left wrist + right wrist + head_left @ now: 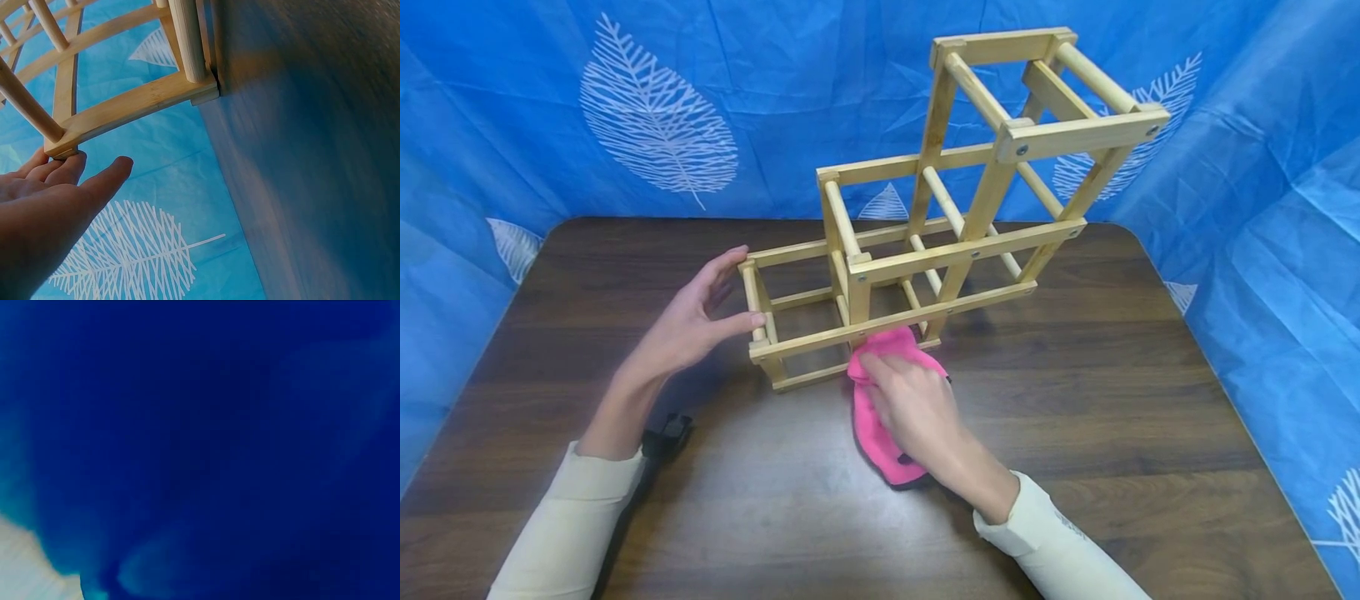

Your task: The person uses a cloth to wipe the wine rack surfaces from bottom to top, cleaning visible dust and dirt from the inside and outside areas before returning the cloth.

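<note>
A stepped wooden rack [910, 321], made of pale slats and round dowels, stands on the dark table. My left hand [688, 321] is at its low left end, thumb beside the near corner and fingers by the far one. In the left wrist view, the fingertips touch the rack's corner while the thumb extends straight, apart from the wood. My right hand [913, 408] grips a pink cloth [876, 437] with a dark edge, bunched against the rack's lower front rail; part of the cloth hangs toward me. Only a dark blue blur fills the right wrist view.
The brown wood-grain table [1112, 400] lies under everything. Blue curtains [820, 75] with white leaf prints enclose it at the back and sides. A black strap or buckle [670, 433] shows by the left wrist. The rack's tall tower rises at the right.
</note>
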`<state>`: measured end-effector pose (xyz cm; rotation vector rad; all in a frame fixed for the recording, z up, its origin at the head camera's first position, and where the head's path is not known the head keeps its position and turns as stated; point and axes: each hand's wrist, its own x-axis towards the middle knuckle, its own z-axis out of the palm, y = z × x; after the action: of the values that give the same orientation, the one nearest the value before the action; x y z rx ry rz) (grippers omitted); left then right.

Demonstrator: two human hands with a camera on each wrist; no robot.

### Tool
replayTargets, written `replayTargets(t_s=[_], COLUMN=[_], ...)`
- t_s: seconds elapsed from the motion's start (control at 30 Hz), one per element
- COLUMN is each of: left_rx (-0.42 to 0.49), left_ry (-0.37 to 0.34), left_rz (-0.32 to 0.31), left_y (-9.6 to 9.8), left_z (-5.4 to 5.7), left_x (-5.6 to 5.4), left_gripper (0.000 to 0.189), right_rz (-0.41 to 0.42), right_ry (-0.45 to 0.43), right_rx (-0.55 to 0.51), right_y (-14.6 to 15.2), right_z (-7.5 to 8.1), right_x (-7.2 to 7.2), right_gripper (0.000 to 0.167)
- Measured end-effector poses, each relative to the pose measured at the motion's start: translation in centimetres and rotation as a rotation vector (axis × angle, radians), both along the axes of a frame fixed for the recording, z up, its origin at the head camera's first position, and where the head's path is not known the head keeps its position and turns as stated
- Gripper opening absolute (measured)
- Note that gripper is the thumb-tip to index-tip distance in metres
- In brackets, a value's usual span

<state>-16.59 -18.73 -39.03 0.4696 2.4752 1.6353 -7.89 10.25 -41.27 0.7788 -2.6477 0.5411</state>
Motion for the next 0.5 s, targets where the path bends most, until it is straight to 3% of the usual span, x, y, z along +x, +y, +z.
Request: replayTargets(t_s=[0.13,0.5], left_rx=[-0.003,-0.003], left_ry=[0.007,-0.002], left_rz=[-0.001,0.007], left_y=[0.0,0.1], left_z=[0.0,0.1], left_x=[0.0,0.1], left_gripper=[0.087,0.087], right_rz=[-0.008,-0.002], right_ry=[0.000,-0.018], right_rx=[-0.018,-0.039], right_y=[-0.4,-1.6], right_z=[0.0,0.0], right_x=[0.0,0.1], right_gripper=[0.017,0.027])
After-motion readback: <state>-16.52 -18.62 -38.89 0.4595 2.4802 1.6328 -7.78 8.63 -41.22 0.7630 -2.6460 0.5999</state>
